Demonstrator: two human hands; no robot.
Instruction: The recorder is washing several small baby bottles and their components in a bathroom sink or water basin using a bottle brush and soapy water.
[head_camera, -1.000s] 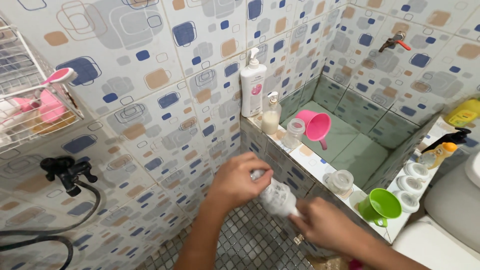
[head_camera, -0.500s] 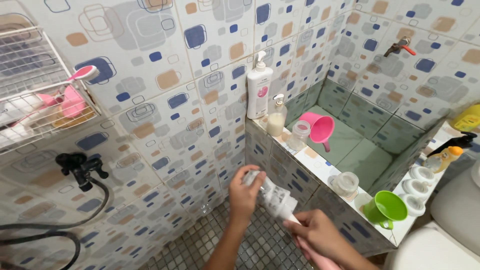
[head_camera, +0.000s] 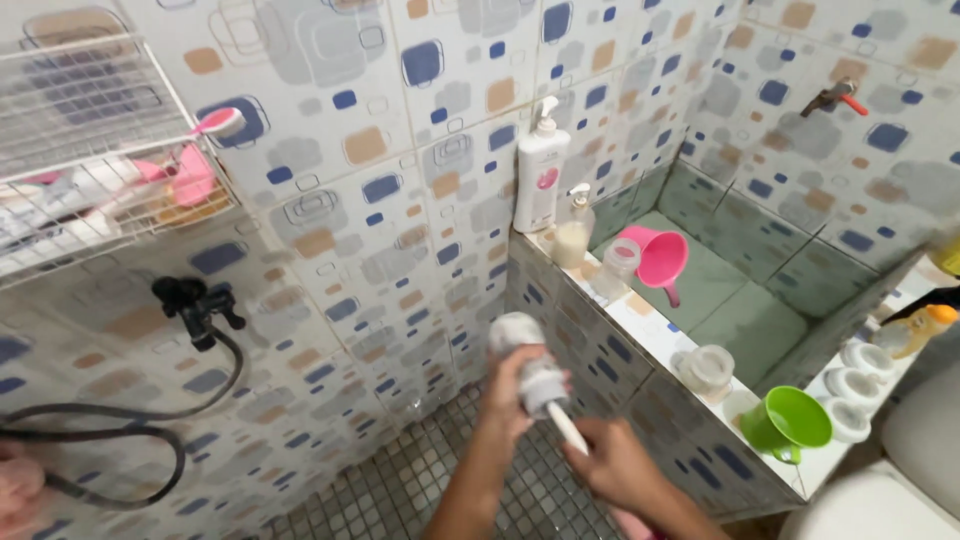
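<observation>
The bottle (head_camera: 530, 362) now points upright, brush (head_camera: 568, 430) pulled lower.

A home bathroom: the walls (head_camera: 420, 150) wear patterned tiles of blue, tan and grey squares, the floor (head_camera: 400, 490) is small grey mosaic. A tiled water basin (head_camera: 720, 300) sits under a wall tap (head_camera: 838, 97), its ledge lined with a white pump bottle (head_camera: 540, 180) and pink scoop (head_camera: 660, 258). A black shower valve (head_camera: 195, 305) with hose hangs by a wire rack (head_camera: 90, 150)
</observation>
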